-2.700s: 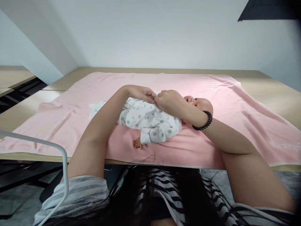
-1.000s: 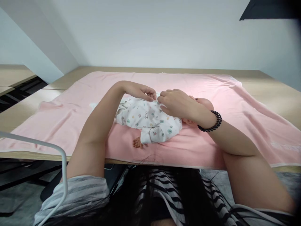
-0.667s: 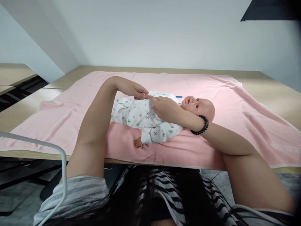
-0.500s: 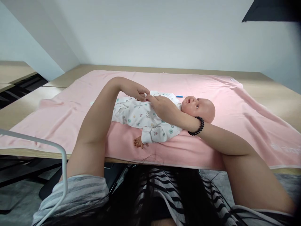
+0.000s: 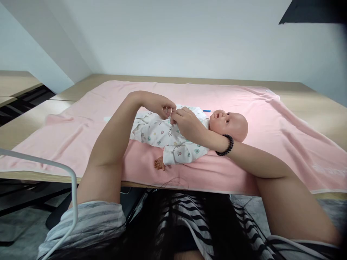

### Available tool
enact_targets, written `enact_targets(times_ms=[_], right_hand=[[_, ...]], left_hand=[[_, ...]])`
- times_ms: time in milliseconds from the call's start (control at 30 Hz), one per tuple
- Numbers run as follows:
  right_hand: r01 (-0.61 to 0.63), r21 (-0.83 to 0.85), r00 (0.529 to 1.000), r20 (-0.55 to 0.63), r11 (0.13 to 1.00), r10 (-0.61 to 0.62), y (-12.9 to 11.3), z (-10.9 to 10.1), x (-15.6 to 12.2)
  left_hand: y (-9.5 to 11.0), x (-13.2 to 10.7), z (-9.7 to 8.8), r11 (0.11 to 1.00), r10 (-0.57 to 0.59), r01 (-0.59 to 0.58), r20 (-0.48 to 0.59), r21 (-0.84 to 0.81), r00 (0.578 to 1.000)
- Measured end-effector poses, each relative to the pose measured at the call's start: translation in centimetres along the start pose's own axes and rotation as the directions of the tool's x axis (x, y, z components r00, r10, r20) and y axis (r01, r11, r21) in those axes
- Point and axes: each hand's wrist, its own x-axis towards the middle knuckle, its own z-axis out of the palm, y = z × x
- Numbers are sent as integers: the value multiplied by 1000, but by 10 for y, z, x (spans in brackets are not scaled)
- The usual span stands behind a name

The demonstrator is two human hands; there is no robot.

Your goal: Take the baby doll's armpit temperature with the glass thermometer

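Note:
A baby doll lies on its back on a pink blanket, head to the right. It wears a white printed romper. My left hand and my right hand meet over the doll's belly. Both pinch the romper's front edge, fingertips nearly touching. A black bead bracelet circles my right wrist. One small doll hand sticks out of the near sleeve.
The blanket covers a wooden table that runs to a white wall. A small blue item lies on the blanket behind the doll. A white cable arcs at the lower left. Another desk stands at the far left.
Both hands shifted slightly left along the doll's body and uncovered its face. The right hand went from lying flat on the chest to pinching the romper front with the left.

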Motion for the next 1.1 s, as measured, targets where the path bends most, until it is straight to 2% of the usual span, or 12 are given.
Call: enact_targets(times_ms=[167, 300, 433, 567, 800, 933, 1100], right_hand=[[-9, 118, 998, -66, 993, 17, 2, 1, 0], [27, 173, 996, -84, 985, -13, 1, 1, -1], [0, 199, 999, -34, 980, 7, -4, -3, -2], [-42, 148, 999, 10, 988, 41, -9, -8, -3], [-42, -7, 995, 86, 999, 42, -10, -7, -2], [-42, -41, 995, 89, 998, 45, -10, -8, -1], [-31, -64, 997, 75, 997, 36, -11, -8, 0]], left_hand=[[-7, 3, 0, 994, 105, -105, -7, -31, 994], [-13, 3, -1, 995, 87, -87, -4, -48, 996], [-15, 1, -3, 988, 96, -95, 5, -118, 995], [-17, 2, -3, 975, 93, -91, 2, -204, 996], [-21, 13, 2, 973, 110, -113, -28, -200, 994], [-21, 13, 1, 975, 96, -98, -20, -200, 995], [-27, 11, 0, 955, 145, -143, -12, -260, 989]])
